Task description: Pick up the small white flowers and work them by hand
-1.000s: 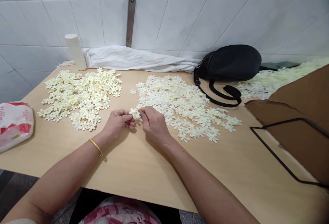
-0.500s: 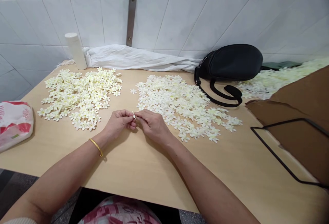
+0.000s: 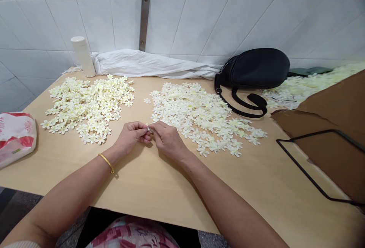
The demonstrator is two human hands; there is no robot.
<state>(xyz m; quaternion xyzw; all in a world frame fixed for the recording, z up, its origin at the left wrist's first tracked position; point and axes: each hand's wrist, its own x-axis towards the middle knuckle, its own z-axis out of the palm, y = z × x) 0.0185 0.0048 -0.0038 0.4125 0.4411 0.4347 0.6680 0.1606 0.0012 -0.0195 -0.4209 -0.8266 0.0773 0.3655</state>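
My left hand and my right hand meet fingertip to fingertip over the table, both closed in a pinch. Between them is one small white flower, mostly hidden by the fingers. A gold bangle circles my left wrist. Left of the hands spreads a pile of cream-yellow artificial flowers. Another pile of flatter, whiter flowers lies to the right, close to my right hand. One single flower rests apart, between the two piles.
A white bottle and a crumpled white cloth are along the tiled wall. A black bag with its strap sits at the back right. Beside it are a brown cardboard box with a black wire frame and more flowers. A red-and-white plastic package lies at left.
Both hands stay in nearly the same place, still pinching the small flower. The view has shifted very slightly.
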